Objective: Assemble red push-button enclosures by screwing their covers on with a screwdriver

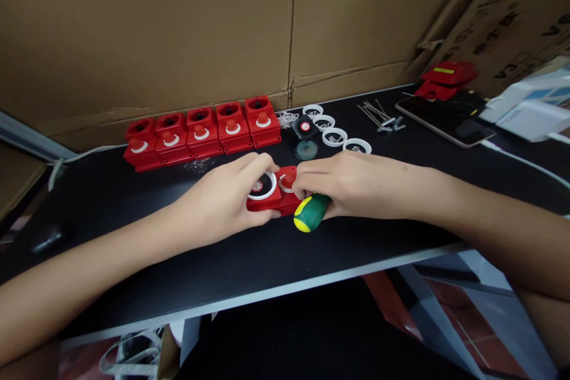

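Note:
On the black tabletop lies a red switch box (262, 204) with a white ring around a dark round face at its left end. My left hand (236, 193) grips that end, thumb at the near side and fingers at the far side. My right hand (345, 185) is closed round a screwdriver with a green and yellow handle (313, 212), the handle pointing toward me. Its fingers are at the right end of the red box, beside a red knob (287, 183). The screwdriver's tip is hidden behind the hand.
Several similar red boxes (202, 132) stand in a row behind my left hand. White ring-shaped dishes (333, 137) with small parts, a black square piece (305, 126) and a clear disc (306, 149) are farther back. A phone (440, 120) lies at right, near long screws (378, 116).

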Tool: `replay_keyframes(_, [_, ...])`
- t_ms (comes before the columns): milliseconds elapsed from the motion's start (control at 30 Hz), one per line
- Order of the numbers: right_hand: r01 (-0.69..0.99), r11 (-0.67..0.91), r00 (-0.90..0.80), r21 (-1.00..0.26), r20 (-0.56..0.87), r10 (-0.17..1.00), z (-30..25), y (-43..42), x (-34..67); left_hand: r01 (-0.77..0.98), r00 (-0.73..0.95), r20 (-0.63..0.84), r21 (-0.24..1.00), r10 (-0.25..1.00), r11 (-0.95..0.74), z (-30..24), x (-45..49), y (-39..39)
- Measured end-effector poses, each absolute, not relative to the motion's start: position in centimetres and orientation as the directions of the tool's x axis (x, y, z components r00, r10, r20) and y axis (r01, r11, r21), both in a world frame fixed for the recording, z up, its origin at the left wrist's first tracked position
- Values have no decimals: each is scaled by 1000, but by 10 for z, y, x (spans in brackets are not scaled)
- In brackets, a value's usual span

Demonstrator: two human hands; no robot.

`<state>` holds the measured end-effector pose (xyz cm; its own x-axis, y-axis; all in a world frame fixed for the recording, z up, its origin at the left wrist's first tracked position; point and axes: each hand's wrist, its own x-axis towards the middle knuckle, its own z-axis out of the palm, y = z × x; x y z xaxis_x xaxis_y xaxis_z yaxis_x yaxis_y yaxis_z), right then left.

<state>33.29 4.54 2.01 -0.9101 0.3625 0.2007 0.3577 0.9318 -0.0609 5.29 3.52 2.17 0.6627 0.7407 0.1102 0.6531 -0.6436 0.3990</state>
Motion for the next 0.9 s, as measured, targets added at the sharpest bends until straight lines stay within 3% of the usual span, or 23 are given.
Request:
replay_keyframes(333, [172, 971, -962, 166, 240, 129, 16, 42, 332, 589, 751, 78, 371, 656, -718, 28, 50, 34])
replay_keyframes(467, [177, 960, -961, 216, 247, 122, 16, 40, 330, 540, 784, 102, 373, 612, -754, 28, 49, 36])
replay_keyframes(700, [218, 976, -948, 9, 241, 209, 25, 39, 336, 523, 774, 121, 433, 622, -734, 36, 47, 40])
replay_keyframes(900, [173, 955, -881, -243, 395, 260, 29, 37, 338, 530, 783, 88, 424, 616, -735, 43, 46, 42])
